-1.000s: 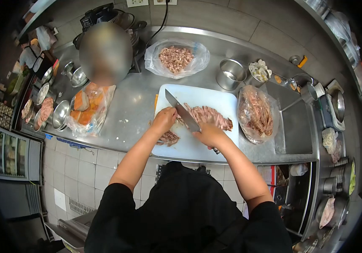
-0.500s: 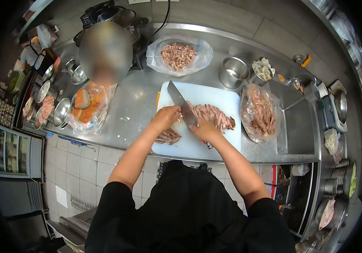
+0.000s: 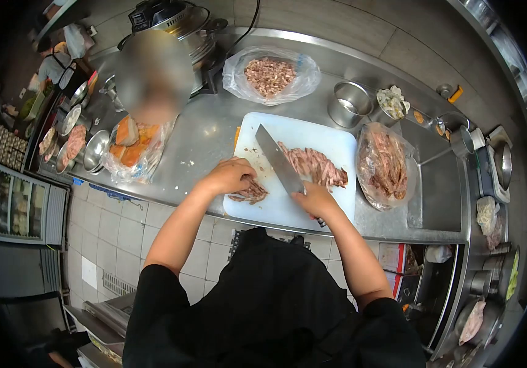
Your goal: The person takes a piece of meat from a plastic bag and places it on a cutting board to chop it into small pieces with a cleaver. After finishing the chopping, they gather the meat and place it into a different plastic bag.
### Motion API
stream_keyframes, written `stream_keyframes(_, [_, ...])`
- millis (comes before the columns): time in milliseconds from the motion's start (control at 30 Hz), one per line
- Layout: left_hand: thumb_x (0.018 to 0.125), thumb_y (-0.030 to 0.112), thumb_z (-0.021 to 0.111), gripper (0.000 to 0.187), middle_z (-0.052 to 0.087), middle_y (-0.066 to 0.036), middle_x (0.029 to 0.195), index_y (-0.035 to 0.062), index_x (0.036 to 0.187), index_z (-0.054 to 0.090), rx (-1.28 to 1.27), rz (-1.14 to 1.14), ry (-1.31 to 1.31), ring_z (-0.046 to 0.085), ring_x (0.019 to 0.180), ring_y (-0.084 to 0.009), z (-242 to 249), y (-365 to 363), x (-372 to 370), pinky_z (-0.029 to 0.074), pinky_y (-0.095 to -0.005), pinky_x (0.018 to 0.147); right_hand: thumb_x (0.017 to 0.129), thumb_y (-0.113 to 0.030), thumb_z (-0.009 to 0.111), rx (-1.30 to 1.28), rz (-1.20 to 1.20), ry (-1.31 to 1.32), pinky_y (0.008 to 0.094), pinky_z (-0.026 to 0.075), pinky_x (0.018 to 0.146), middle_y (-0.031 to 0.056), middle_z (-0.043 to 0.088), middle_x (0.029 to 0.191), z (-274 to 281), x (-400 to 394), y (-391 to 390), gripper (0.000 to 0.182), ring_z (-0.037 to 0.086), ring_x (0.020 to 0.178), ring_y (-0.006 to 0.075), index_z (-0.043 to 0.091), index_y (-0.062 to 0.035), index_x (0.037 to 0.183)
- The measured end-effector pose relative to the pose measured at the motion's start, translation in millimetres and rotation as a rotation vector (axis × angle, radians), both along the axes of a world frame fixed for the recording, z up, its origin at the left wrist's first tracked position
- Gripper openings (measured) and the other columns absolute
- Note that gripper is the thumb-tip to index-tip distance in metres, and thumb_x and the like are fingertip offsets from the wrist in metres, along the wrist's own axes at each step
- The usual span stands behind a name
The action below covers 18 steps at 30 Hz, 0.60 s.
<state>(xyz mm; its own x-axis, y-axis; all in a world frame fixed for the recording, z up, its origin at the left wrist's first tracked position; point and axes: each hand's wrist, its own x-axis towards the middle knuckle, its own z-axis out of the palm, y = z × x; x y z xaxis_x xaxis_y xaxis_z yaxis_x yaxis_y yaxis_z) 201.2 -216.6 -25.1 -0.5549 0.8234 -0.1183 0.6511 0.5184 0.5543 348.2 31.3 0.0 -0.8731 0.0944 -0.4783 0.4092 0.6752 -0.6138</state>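
On the white cutting board (image 3: 288, 211), my right hand (image 3: 316, 200) grips the handle of a large kitchen knife (image 3: 279, 161). Its broad blade slants up and to the left over the board. A row of cut meat strips (image 3: 313, 164) lies just right of the blade. Over at the board's left edge, my left hand (image 3: 231, 176) has its fingers curled over a smaller pile of meat (image 3: 252, 193) and touches it. Its fingertips are partly hidden. Small scraps dot the board between the two piles.
A bag of diced meat (image 3: 270, 76) is behind the board. To the right stand a bag of meat pieces (image 3: 383, 165), a steel pot (image 3: 350, 103) and a sink (image 3: 438, 196). Orange-brown blocks (image 3: 133, 147) sit in plastic at left. Another person (image 3: 61, 70) is at far left.
My left hand has moved from beside the blade down and left to the smaller meat pile. The knife has shifted slightly right, away from it. The view has shifted a little.
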Motion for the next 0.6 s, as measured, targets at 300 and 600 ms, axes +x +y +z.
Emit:
stream_keyframes(300, [0.074, 0.019, 0.067, 0.021, 0.066, -0.006, 0.099, 0.0129, 0.093, 0.073, -0.126, -0.117, 0.029, 0.063, 0.100, -0.0270, -4.9, 24.0, -18.7, 0.047, -0.0410, 0.089, 0.096, -0.030, 0.058, 0.016, -0.088, 0.006, 0.0401, 0.053, 0.054, 0.0183, 0.067, 0.072, -7.3, 12.7, 1.4, 0.043, 0.063, 0.048, 0.0259, 0.056, 0.0027, 0.123])
stream_keyframes(600, [0.078, 0.022, 0.068, 0.018, 0.070, -0.011, 0.092, 0.0057, 0.086, 0.069, -0.212, -0.124, -0.163, 0.067, 0.089, -0.0283, -14.5, 52.1, -34.5, 0.052, -0.0393, 0.078, 0.096, -0.030, 0.057, 0.001, -0.141, 0.009, 0.0401, 0.054, 0.056, 0.0177, 0.067, 0.073, -7.5, 17.1, -3.4, 0.042, 0.063, 0.048, 0.0257, 0.055, 0.0026, 0.123])
